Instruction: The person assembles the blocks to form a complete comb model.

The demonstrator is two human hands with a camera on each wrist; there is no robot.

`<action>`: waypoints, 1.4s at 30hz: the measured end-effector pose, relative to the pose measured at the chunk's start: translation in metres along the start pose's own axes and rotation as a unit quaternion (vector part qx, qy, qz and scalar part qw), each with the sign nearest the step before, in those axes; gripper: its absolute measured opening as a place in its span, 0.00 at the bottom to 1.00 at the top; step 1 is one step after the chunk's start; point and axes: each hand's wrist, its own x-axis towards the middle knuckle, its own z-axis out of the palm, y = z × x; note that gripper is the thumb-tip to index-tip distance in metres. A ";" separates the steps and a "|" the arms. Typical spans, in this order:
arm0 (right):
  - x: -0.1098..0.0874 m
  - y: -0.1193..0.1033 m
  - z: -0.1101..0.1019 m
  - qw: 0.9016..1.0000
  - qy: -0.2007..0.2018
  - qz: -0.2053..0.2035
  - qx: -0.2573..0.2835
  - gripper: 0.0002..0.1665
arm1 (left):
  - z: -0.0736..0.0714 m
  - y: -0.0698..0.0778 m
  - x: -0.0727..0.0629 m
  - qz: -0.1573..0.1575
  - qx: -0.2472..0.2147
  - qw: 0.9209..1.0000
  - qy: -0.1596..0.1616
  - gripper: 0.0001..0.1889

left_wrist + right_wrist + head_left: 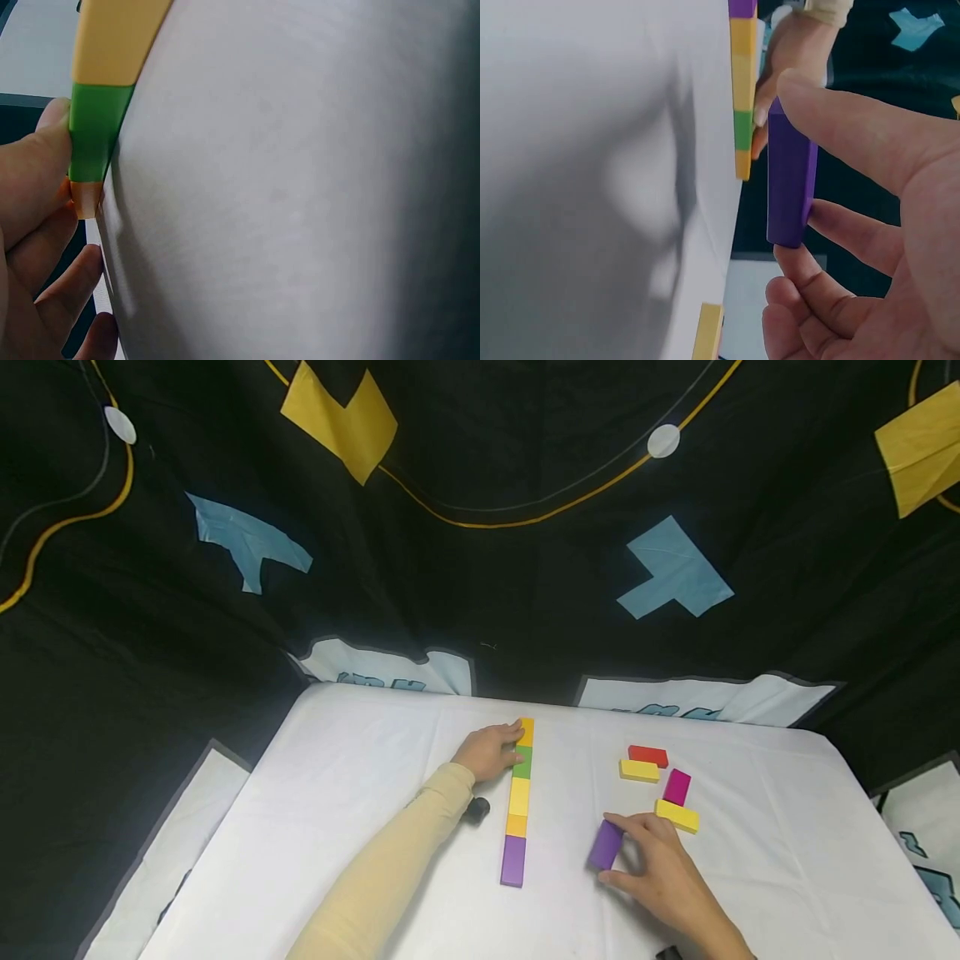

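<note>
A straight row of blocks runs away from the person on the white table: a purple block (513,862) at the near end, then an orange, a yellow (519,797), a green (522,762) and another orange block (527,732) at the far end. My left hand (486,752) touches the left side of the row, its thumb at the green block and its fingers beside the far orange one. To the right of the row, my right hand (656,864) grips a second purple block (791,176) by its two ends, between thumb and fingertips.
Behind my right hand lie a red block (648,756), a yellow block (639,771), a magenta block (677,787) and another yellow block (677,816). The white tabletop (300,777) ends at a dark curtain (487,602) at the back.
</note>
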 end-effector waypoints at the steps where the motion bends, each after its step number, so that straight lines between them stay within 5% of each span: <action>1: 0.000 -0.002 0.001 1.000 0.000 -0.002 -0.001 0.43 | 0.000 0.000 0.000 0.001 0.000 1.000 0.001 0.29; 17: 0.000 -0.030 0.018 0.999 -0.046 0.019 -0.003 0.43 | 0.000 -0.001 0.000 0.009 -0.002 1.000 0.006 0.28; 29: -0.005 -0.043 0.030 0.996 -0.061 -0.059 0.000 0.42 | 0.001 -0.001 0.000 0.008 0.007 1.000 0.003 0.28; 42: -0.005 -0.062 0.039 0.990 -0.113 -0.081 0.008 0.40 | 0.002 -0.002 0.001 0.001 0.001 1.000 -0.001 0.29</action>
